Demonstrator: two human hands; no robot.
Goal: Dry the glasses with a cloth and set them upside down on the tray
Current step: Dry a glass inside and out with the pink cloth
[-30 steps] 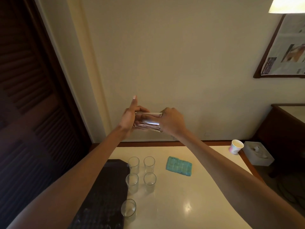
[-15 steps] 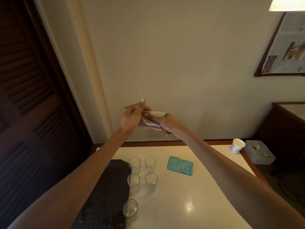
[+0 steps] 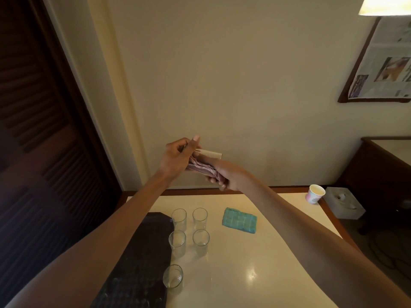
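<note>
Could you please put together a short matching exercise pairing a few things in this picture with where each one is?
Things:
1. paper cup
2. teal cloth
3. dark tray
4. pink cloth

Places:
A. held up between both hands
B. at the table's far right corner
C. along the table's left side
D. flat on the table, right of the glasses

Pairs: 1-B, 2-D, 3-C, 4-A

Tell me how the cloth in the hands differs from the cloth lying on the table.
The pink cloth is bunched and held up in the air between both hands; the teal cloth lies folded flat on the table, untouched. The pink one is pressed against a glass; the teal one lies apart from the glasses. Both are small cloths.
</note>
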